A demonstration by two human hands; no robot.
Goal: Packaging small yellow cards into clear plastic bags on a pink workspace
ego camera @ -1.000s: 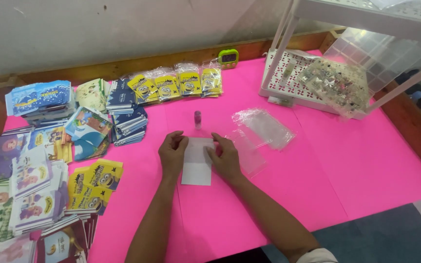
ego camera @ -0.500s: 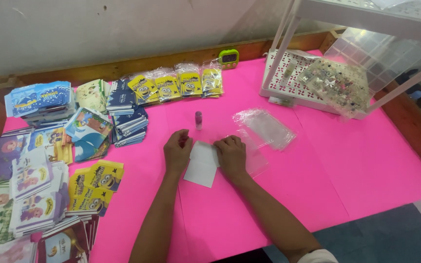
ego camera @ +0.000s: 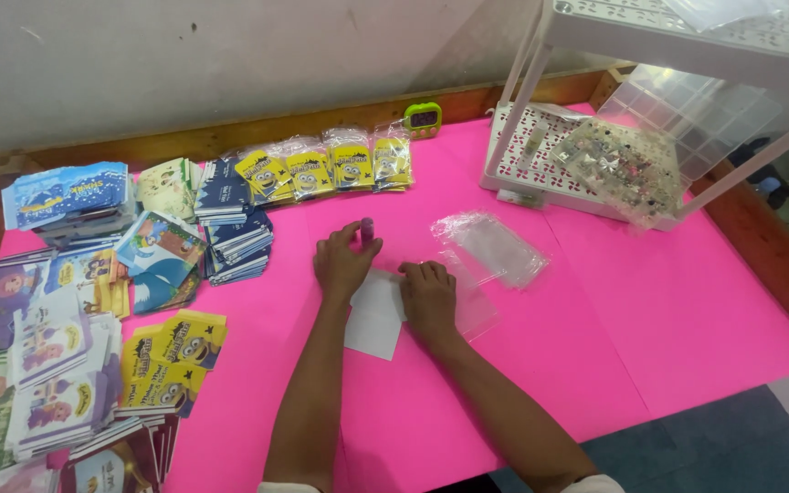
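Since half a second ago, the left hand (ego camera: 344,263) has left the white sheet and reached up to the small purple tube (ego camera: 367,230), which stands upright on the pink tabletop (ego camera: 595,301) just beyond the paper; thumb and fingertips now close around its lower part, though whether they truly pinch it or only touch it cannot be told from this angle. Meanwhile the right hand (ego camera: 428,297) lies flat, palm down, its fingers together and pressing on the right edge of the white paper sheet (ego camera: 374,315), which rests near the middle of the table between the two forearms. Under and beside that hand lies a clear plastic sleeve (ego camera: 477,306), and a second crumpled clear bag (ego camera: 495,246) sits a little farther right. Along the far edge runs a row of yellow cartoon packets (ego camera: 321,169), with a small green timer (ego camera: 423,118) behind them. Stacks of printed cards (ego camera: 66,347) crowd the left side, and a white plastic rack (ego camera: 559,164) holding a bag of small pieces stands at the right rear.
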